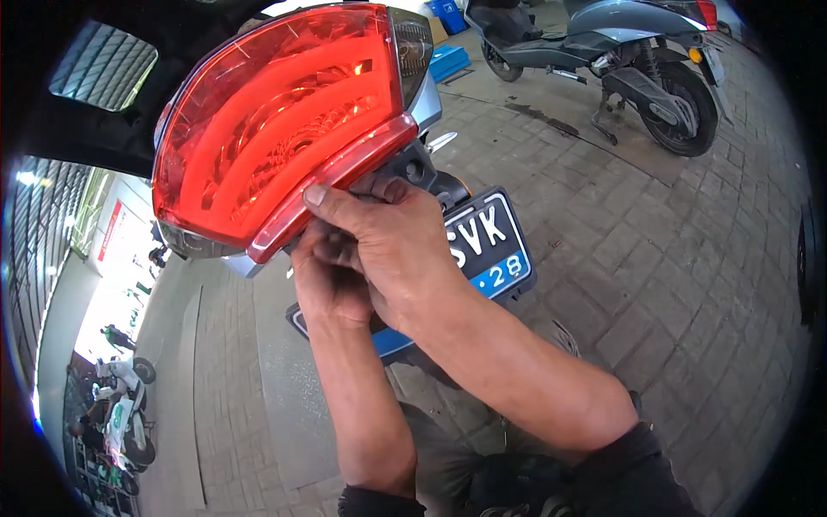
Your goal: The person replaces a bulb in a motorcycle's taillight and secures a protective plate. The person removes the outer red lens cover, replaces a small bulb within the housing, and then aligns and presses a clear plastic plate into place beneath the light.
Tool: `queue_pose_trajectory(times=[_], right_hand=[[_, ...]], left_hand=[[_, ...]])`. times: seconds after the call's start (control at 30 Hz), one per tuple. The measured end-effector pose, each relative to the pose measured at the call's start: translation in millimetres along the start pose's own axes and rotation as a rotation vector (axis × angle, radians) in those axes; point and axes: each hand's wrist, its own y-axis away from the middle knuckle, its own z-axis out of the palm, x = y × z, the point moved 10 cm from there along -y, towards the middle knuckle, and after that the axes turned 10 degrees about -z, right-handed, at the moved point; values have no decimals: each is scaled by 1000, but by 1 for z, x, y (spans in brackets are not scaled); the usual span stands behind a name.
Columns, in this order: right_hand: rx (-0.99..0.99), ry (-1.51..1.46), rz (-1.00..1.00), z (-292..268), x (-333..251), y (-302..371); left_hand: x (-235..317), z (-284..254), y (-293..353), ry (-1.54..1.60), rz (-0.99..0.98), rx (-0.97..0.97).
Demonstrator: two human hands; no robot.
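A large red tail light [293, 129] of a motor scooter fills the upper left. My right hand [401, 246] grips its lower edge, the thumb pressed on the red strip and the fingers curled underneath. Just below and left of it, my left hand [327, 276] reaches up under the same edge with bent fingers. The right hand partly covers those fingers, so what they hold cannot be made out. Behind both wrists hangs a dark license plate [482, 226] with a blue band, partly hidden by my right forearm. A black bracket [422, 168] joins the light above the plate.
Another scooter [620, 65] is parked at the upper right on brick paving [620, 258]. Blue boxes [448, 62] stand at the top. White scooters [121, 414] line the lower left, near a bright doorway. A grey metal sheet [297, 414] lies on the floor.
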Motion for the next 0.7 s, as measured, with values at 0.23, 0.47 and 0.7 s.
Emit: queue_pose_trajectory(times=[0.23, 0.47, 0.7], right_hand=[[-26, -17, -56, 3, -4, -2], [-55, 28, -38, 3, -6, 4], [-159, 229, -31, 3, -15, -5]], left_hand=[[-4, 19, 3, -5, 0, -45], [-6, 0, -6, 66, 92, -164], [-17, 22, -2, 107, 67, -169]])
